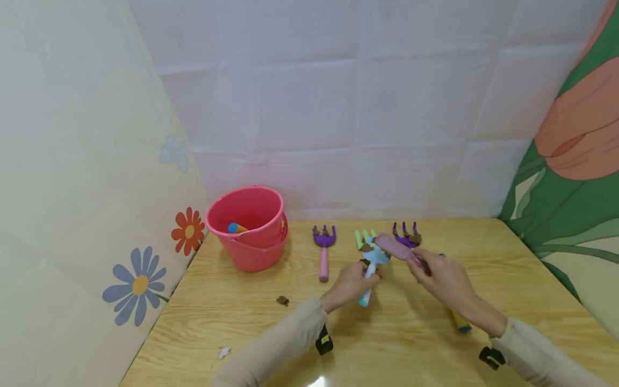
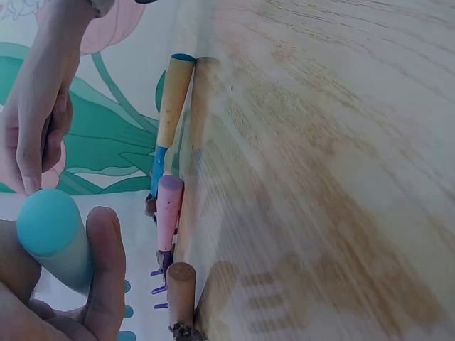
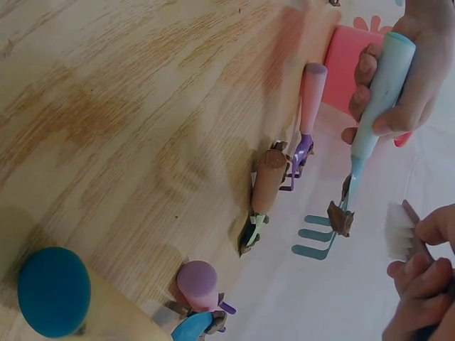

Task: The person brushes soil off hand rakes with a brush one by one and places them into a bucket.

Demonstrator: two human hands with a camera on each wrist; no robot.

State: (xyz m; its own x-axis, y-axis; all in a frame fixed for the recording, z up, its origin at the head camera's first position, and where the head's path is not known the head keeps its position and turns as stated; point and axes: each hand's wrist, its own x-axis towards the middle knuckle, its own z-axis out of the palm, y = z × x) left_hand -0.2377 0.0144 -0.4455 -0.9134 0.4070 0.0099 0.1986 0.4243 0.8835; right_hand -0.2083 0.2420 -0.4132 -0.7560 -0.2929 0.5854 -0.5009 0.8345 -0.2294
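My left hand (image 1: 349, 284) grips a light blue hand rake (image 3: 382, 92) by its handle, lifted off the table. A brown clump (image 3: 340, 219) clings to the rake near the base of its tines. My right hand (image 1: 447, 279) holds a mauve-backed brush (image 1: 395, 247), its fingers curled round the handle. White bristles (image 3: 398, 231) face the rake, a small gap apart in the right wrist view. Below the raised rake lies a green-tined rake (image 1: 359, 239) with a brown handle (image 3: 269, 181). The head view partly hides it.
A pink bucket (image 1: 253, 258) at the back left holds a blue-ended tool (image 1: 236, 228). Two purple rakes (image 1: 324, 258) with brown bits lie toward the back. A yellow-handled tool (image 1: 460, 321) lies under my right forearm. A brown bit (image 1: 282, 300) and a white scrap (image 1: 224, 352) lie left.
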